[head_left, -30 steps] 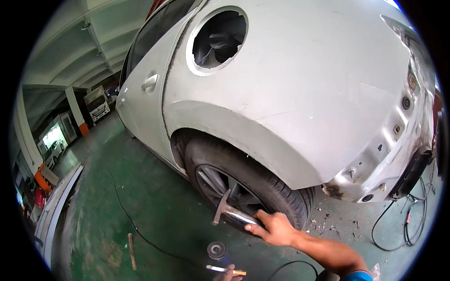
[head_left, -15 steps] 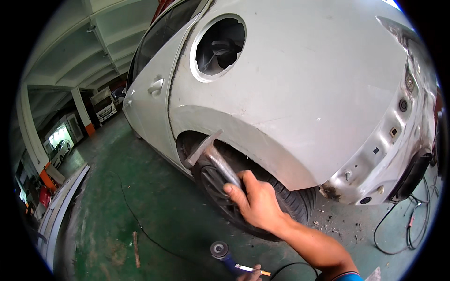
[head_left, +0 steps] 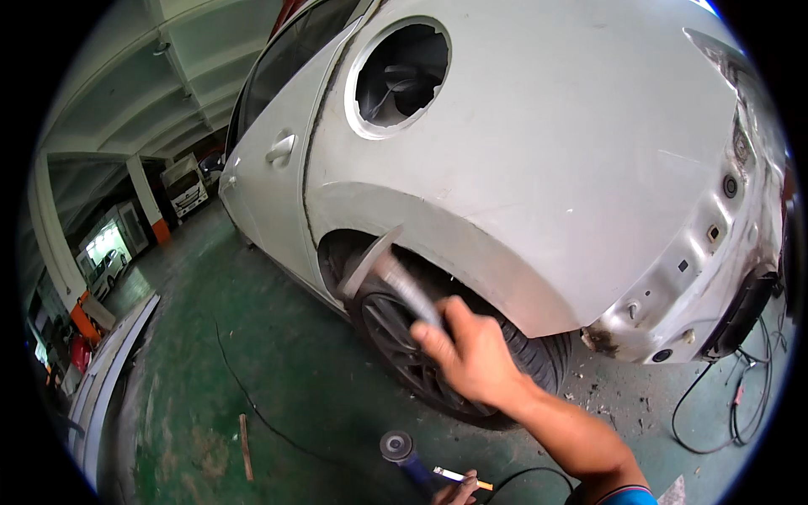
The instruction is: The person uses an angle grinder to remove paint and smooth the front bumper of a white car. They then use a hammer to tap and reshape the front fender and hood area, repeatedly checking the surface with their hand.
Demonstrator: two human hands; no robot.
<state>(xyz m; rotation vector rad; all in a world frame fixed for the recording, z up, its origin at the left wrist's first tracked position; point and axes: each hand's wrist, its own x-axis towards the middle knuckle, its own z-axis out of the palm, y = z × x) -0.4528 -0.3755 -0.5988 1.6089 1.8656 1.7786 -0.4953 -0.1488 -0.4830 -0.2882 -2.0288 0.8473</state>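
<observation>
**Hammer raised at the wheel arch, panel work still open**

Your right hand [head_left: 471, 358], at centre frame, is clamped around the handle of a body hammer [head_left: 389, 273], whose head sits up and left of your fist, just in front of the lip of the rear wheel arch [head_left: 438, 240]. The head is blurred, so you cannot tell whether it touches the metal. Judging by the quarter panel [head_left: 572, 160], little is finished: it is bare and sanded, the fuel filler opening [head_left: 400, 76] gapes in the upper middle, and the lamp and bumper are off at the right.

Your right forearm runs in from the lower right, wrist cocked, knuckles toward the tyre [head_left: 522, 362]. Your left hand [head_left: 454, 491] barely shows at the bottom edge; its fingers look closed beside the angle grinder [head_left: 402, 450] on the green floor [head_left: 210, 379], but what it grips is unclear.
</observation>
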